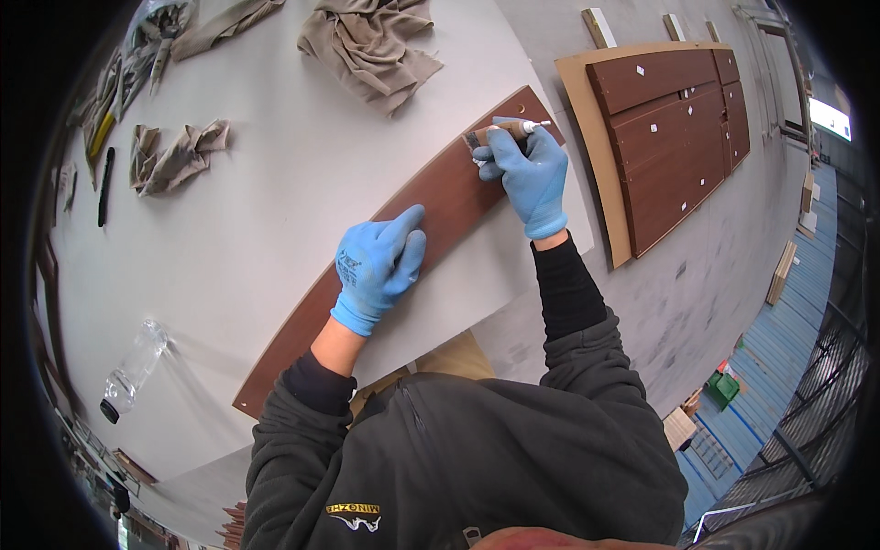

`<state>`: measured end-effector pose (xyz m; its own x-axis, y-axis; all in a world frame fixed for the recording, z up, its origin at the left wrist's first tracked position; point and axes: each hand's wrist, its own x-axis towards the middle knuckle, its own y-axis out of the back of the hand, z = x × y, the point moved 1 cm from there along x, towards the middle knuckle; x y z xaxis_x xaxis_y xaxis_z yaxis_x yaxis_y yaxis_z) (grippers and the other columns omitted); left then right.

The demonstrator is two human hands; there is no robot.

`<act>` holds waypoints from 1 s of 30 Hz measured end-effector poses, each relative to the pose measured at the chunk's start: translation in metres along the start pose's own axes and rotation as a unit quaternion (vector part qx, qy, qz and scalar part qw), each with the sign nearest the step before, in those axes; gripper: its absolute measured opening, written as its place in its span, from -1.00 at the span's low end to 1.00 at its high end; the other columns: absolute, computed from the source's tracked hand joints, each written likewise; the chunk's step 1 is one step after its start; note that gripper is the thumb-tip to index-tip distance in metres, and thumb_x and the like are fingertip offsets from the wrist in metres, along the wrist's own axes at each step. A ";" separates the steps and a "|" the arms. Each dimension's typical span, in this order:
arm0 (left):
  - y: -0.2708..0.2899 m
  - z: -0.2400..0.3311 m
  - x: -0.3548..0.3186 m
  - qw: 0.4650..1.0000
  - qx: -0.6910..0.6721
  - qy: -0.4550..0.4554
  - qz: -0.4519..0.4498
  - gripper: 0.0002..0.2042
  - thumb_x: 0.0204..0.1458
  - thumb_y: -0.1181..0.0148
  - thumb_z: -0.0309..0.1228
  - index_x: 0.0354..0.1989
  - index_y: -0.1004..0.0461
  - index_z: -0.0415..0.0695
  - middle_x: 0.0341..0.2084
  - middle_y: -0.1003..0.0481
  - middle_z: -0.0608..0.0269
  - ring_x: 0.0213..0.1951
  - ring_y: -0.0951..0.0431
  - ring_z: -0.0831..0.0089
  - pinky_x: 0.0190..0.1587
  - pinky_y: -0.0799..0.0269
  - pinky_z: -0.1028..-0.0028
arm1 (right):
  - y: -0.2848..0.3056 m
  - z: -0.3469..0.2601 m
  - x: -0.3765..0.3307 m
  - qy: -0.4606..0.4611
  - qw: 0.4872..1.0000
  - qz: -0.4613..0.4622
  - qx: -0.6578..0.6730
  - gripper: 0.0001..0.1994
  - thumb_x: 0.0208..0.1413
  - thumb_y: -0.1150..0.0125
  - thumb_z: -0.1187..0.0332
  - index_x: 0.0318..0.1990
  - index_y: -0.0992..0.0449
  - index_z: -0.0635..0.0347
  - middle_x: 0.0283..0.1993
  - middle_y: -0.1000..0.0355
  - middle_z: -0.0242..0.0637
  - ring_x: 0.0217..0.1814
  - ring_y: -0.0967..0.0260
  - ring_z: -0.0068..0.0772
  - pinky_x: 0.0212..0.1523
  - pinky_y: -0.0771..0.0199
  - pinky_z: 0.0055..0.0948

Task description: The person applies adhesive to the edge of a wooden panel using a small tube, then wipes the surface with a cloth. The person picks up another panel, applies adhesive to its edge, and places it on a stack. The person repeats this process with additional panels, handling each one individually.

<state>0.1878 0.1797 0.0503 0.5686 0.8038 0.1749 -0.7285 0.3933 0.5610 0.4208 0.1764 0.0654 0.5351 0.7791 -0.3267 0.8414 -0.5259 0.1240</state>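
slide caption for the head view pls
Blue-gloved left hand on a long reddish-brown board, right hand holding a brown tube with a white nozzle over its far end.

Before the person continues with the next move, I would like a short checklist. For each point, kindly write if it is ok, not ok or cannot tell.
1. Tube held in the right hand: ok, the fingers are closed around it.
2. White nozzle open and ready to flow: cannot tell, too small.
3. Left hand placed over the brown board: ok.
4. Left hand pressing firmly enough: cannot tell, force does not show.
5. Crumpled cloth clear of the board: ok, it lies apart.
6. Clear bottle away from the board: ok, there is a gap between.
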 end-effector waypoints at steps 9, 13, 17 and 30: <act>-0.001 -0.002 -0.001 1.000 0.004 0.011 -0.010 -0.79 0.21 -0.20 -0.40 -0.07 -0.64 -0.19 -0.54 -0.59 0.23 -0.52 -0.57 0.21 -0.40 -0.44 0.29 | 0.003 0.000 0.009 0.015 1.000 -0.001 -0.003 -0.81 0.28 -0.28 0.40 -0.12 -0.58 0.40 -0.36 -0.64 -0.17 -0.46 -0.58 -0.54 -0.45 -0.58 -0.58; -0.003 -0.002 0.001 1.000 0.002 -0.013 0.023 -0.81 0.23 -0.22 -0.37 -0.10 -0.64 -0.18 -0.67 -0.47 0.16 -0.61 -0.51 0.16 -0.51 -0.39 0.24 | 0.020 -0.013 0.027 0.084 0.984 0.154 0.024 -0.80 0.28 -0.30 0.39 -0.12 -0.57 0.39 -0.30 -0.65 -0.10 -0.37 -0.64 -0.48 -0.43 -0.65 -0.56; -0.004 -0.002 -0.001 1.000 0.005 -0.016 0.026 -0.81 0.21 -0.23 -0.37 -0.10 -0.64 -0.17 -0.65 -0.49 0.16 -0.60 -0.51 0.17 -0.49 -0.40 0.26 | 0.032 -0.019 0.026 0.131 0.980 0.136 0.068 -0.77 0.29 -0.30 0.40 -0.05 -0.55 0.44 -0.27 -0.65 -0.09 -0.34 -0.65 -0.42 -0.42 -0.67 -0.53; 0.021 -0.006 -0.018 0.998 -0.041 -0.031 0.022 -0.77 0.07 -0.25 -0.48 -0.09 -0.65 -0.19 -0.57 -0.50 0.06 -0.52 -0.51 0.03 -0.43 -0.38 0.10 | -0.121 -0.029 -0.032 0.369 0.899 -0.185 -0.145 -0.63 0.14 -0.36 0.58 0.13 -0.57 0.30 -0.22 -0.66 -0.10 -0.26 -0.66 -0.27 -0.26 -0.65 -0.40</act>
<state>0.1600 0.1763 0.0538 0.5566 0.7929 0.2482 -0.7801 0.3960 0.4844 0.3039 0.2251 0.0876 0.0287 0.9531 0.3014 0.8992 -0.1563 0.4087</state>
